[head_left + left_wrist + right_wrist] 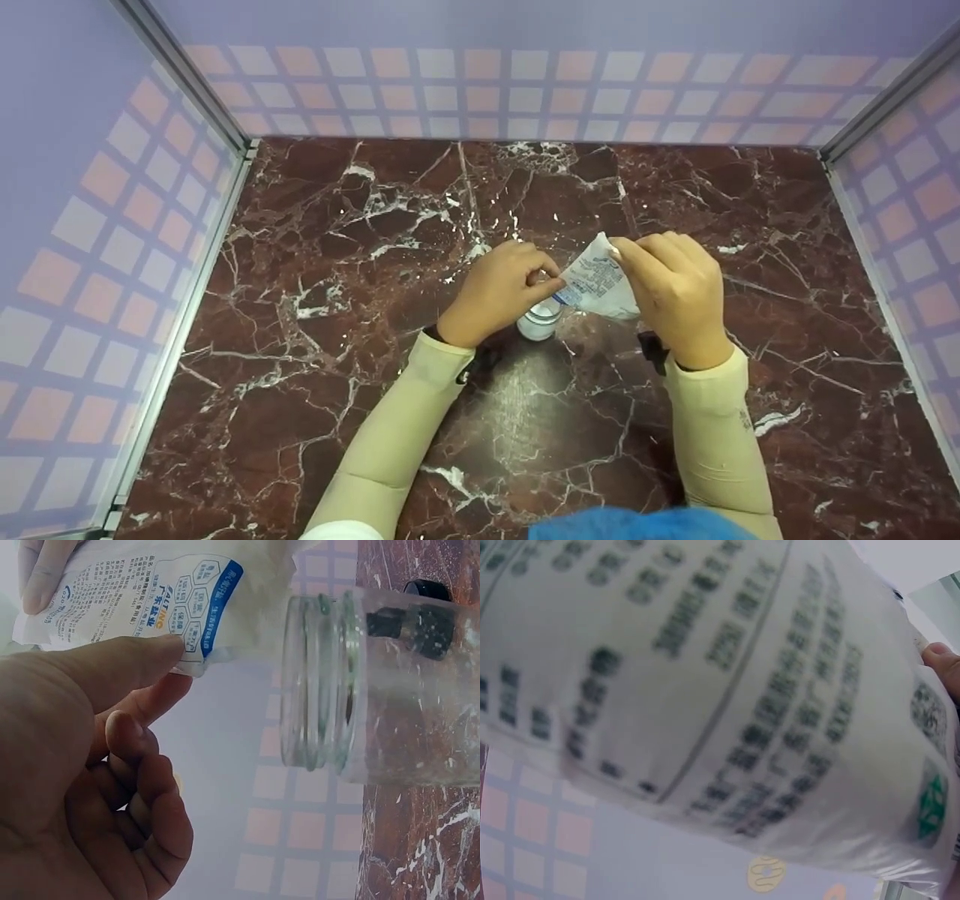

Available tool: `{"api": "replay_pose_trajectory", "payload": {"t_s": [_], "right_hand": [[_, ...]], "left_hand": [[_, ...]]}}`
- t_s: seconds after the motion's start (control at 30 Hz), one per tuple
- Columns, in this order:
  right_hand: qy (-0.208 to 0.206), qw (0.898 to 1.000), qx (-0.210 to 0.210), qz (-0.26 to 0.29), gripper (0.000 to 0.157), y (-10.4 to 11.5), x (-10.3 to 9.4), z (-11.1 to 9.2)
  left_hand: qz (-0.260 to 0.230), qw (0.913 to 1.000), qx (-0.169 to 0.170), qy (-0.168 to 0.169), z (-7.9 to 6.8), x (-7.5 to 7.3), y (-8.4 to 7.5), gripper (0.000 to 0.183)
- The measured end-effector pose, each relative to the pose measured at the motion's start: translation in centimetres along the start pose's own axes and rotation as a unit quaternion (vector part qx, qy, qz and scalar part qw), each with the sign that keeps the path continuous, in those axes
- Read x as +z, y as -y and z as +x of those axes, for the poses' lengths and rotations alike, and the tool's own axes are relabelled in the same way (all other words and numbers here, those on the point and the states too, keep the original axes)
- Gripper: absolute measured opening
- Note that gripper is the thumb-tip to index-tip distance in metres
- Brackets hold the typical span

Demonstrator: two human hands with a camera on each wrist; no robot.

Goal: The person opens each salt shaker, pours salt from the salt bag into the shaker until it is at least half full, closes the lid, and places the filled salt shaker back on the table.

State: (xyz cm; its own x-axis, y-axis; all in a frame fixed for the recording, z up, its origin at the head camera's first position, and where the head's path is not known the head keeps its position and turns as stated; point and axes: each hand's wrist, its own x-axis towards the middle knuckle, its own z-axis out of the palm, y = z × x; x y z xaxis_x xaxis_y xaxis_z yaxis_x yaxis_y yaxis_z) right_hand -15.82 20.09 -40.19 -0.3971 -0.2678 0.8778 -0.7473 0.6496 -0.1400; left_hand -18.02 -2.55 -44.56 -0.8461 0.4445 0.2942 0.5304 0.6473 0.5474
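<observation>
- Blue cloth [637, 526] lies nearest the head camera, at the bottom edge, with pale sleeves [397, 420] reaching in.
- Beyond, a glass jar [538, 325] stands upright on the marbled table [285, 427], whitish inside from above; a printed bag [604, 289] is held up just beside it.
- The right hand [675, 289] grips the bag's upper part and the left hand [502, 289] pinches its left corner, probably so that corner can be steered near the jar's mouth. Seen from above, the left hand covers some of that mouth.
- White specks [514, 220] dot the table farther off, before walls [480, 64] patterned with squares.
- From the left wrist, thumb and forefinger nip the bag's blue-edged end while the other fingers curl round nothing; that end hangs higher than the jar and apart from it.
- From the right wrist, the bag blocks most of the view; a fingertip [943, 664] rests at its edge on the right, though whose hand is hard to say.
</observation>
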Motion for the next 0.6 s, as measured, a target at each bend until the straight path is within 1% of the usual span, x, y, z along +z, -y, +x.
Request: {"api": "replay_pose_trajectory", "payload": {"t_s": [0.23,0.43,0.6], "right_hand": [[0.000,1.000,0.000,0.002,0.015,0.08,0.11,-0.02],[0.003,1.000,0.001,0.001,0.016,0.00,0.06,-0.15],[0.006,1.000,0.003,0.001,0.016,-0.05,0.12,-0.14]], "left_hand": [[-0.002,1.0000,-0.006,0.007,0.00,-0.22,-0.14,0.019],[0.000,1.0000,-0.002,0.007,0.01,-0.01,-0.05,0.018],[0.001,0.9999,-0.008,0.014,-0.01,0.00,-0.06,0.016]]}}
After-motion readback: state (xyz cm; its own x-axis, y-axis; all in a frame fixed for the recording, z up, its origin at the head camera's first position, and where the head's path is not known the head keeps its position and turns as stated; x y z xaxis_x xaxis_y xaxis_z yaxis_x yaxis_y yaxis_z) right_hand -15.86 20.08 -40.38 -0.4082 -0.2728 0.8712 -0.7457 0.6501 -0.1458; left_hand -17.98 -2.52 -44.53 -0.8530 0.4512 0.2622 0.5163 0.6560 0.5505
